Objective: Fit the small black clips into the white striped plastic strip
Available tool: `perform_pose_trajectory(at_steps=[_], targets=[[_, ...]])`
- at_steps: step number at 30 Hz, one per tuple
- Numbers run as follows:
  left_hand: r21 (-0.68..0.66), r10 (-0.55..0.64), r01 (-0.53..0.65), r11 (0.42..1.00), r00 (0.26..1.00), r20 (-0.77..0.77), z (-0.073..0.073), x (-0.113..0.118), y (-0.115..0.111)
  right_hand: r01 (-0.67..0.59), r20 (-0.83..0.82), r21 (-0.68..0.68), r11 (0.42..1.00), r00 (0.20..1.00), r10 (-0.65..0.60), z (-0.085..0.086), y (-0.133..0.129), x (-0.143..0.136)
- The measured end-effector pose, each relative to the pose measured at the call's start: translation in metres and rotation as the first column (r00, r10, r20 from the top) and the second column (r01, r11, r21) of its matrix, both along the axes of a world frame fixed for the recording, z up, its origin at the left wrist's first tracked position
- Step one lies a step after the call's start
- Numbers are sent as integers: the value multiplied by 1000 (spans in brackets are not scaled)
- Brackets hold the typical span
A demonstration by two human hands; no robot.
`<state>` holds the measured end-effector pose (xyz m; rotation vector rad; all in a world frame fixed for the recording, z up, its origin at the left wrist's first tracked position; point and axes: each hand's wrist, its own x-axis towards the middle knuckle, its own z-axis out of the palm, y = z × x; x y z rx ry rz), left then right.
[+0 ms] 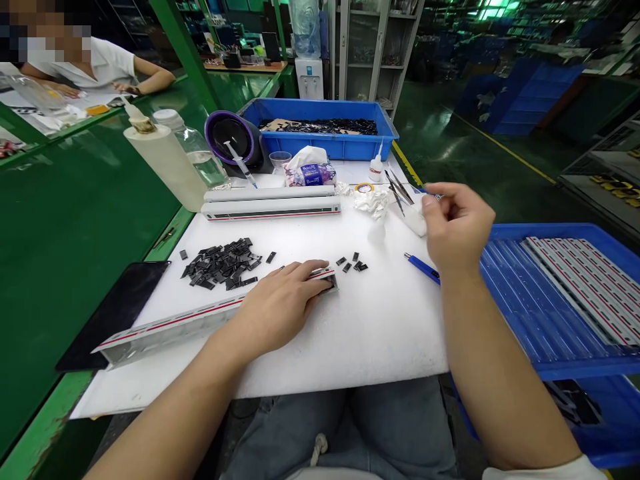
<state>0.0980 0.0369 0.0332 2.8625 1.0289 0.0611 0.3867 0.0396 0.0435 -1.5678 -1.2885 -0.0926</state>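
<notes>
A long white channel-shaped shell with a red stripe [175, 323] lies slantwise on the white work surface. My left hand [280, 303] is closed over its right end, fingers along the top edge. Raised above the right side of the table, my right hand [457, 223] has thumb and fingers pinched together; what they hold, if anything, I cannot make out. A heap of small black rectangular pieces [220, 263] lies behind the shell. Several more loose black pieces [351, 262] are just right of my left hand. A blue pen-like tool [421, 267] lies below my right hand.
Two similar shells [273, 208] lie farther back. Behind them stand a tissue box [311, 175], a small dropper bottle [375, 168] and a blue bin [320, 143]. Tweezers [399, 191] lie at right. A blue tray [515, 293] holds striped shells. A person [100, 70] sits at far left.
</notes>
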Motion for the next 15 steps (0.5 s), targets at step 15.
perform_pose_trajectory(at_steps=[15], targets=[[-74,-21,20,997,1000,-21,10,-3,11,-361,109,-706,609,795,597,-15,-5,-37]])
